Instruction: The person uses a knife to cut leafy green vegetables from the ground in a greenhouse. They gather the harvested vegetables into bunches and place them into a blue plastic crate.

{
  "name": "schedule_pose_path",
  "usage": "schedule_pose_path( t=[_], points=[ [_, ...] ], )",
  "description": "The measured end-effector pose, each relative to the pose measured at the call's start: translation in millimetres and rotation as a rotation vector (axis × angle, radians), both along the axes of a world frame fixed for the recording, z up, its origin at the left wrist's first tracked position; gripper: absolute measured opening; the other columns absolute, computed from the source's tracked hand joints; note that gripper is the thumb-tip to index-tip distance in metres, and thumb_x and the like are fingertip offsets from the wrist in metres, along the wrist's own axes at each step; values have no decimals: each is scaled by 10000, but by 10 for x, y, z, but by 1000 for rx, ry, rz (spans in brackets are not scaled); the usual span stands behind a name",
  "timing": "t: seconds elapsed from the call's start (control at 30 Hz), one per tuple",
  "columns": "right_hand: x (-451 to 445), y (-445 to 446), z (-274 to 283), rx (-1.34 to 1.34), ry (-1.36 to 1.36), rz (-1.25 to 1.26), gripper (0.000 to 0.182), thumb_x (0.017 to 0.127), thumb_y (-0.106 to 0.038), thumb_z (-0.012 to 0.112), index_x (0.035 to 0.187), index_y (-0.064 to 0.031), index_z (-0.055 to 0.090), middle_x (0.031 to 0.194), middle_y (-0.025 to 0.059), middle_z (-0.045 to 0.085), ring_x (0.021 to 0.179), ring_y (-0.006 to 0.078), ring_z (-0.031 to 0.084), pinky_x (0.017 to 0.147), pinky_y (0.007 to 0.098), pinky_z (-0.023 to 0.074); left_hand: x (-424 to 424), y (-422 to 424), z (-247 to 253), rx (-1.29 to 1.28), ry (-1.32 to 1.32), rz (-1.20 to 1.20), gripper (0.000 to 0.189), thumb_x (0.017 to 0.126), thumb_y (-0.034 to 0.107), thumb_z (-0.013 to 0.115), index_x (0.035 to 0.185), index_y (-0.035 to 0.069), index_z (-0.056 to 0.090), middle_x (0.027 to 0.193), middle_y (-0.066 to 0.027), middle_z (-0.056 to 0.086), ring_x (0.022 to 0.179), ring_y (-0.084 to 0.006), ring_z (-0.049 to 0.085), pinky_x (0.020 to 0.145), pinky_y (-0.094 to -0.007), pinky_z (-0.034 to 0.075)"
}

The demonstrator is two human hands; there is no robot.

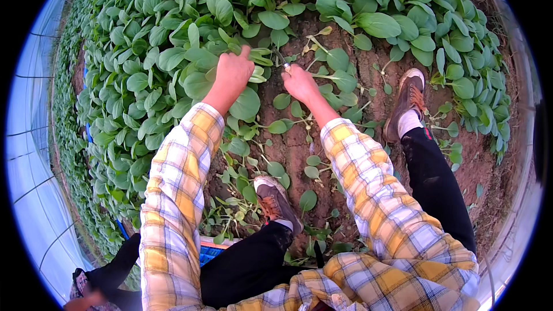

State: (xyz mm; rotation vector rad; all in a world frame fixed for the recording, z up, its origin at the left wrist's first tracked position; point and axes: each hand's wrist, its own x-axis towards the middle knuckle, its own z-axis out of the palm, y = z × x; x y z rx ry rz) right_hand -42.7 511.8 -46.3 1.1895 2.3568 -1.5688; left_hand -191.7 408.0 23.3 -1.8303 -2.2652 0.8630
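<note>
My left hand [232,71] grips cut-looking bok choy [261,57] by the stalks, their pale ends pointing right and the broad leaves spreading left under my wrist. My right hand [301,83] is closed round the handle of a small bladed tool, seemingly a knife or sickle [280,56]. Its thin metal blade points up and left, close to the stalk ends and standing plants. Most of the handle is hidden in my fist. Loose leaves [338,59] lie on the soil just right of the blade.
Dense bok choy plants [142,47] stand ahead and to the left. Bare brown soil [293,142] with scattered leaves lies between my shoes [276,201]. A blue crate [209,254] sits behind my left leg. Another person's dark-clothed limb [116,270] shows lower left. Plastic sheeting [32,172] borders the bed.
</note>
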Motion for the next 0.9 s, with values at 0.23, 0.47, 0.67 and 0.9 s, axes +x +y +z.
schedule_pose_path(
  t=[0.23, 0.47, 0.67, 0.9],
  points=[
    [31, -80, -30, 16, -42, 29, 381, 874, -280, 528, 1079, 41, 550, 998, 298, 628, 975, 465, 585, 863, 511, 453, 5, -155, 8, 16, -36, 43, 118, 636, 107, 724, 750, 114, 696, 1061, -40, 555, 781, -193, 638, 633, -319, 474],
    [392, -97, 201, -580, 635, -391, 443, 719, -79, 784, 1109, -61, 577, 849, -26, 608, 642, 25, 486, 492, 181, 384, 320, -346, 539, 249, -470, 323, 182, 696, 72, 672, 874, 43, 656, 1201, -76, 546, 856, -284, 648, 728, -399, 519],
    [395, -282, 717, -998, 934, -354, 541, 715, -29, 767, 1199, -59, 530, 994, 32, 631, 657, 47, 538, 466, 174, 408, 847, -718, 964, 341, -910, 307, 342, 688, 112, 676, 1024, 58, 648, 1200, -73, 541, 956, -311, 620, 797, -421, 511],
    [582, -277, 795, -970, 853, -274, 387, 730, 4, 739, 1056, -63, 541, 902, 16, 625, 618, 47, 537, 468, 172, 418, 901, -884, 1294, 575, -1417, 668, 598, 680, 25, 672, 1261, 18, 531, 1349, -150, 483, 1128, -189, 552, 963, -339, 425]
  ],
)
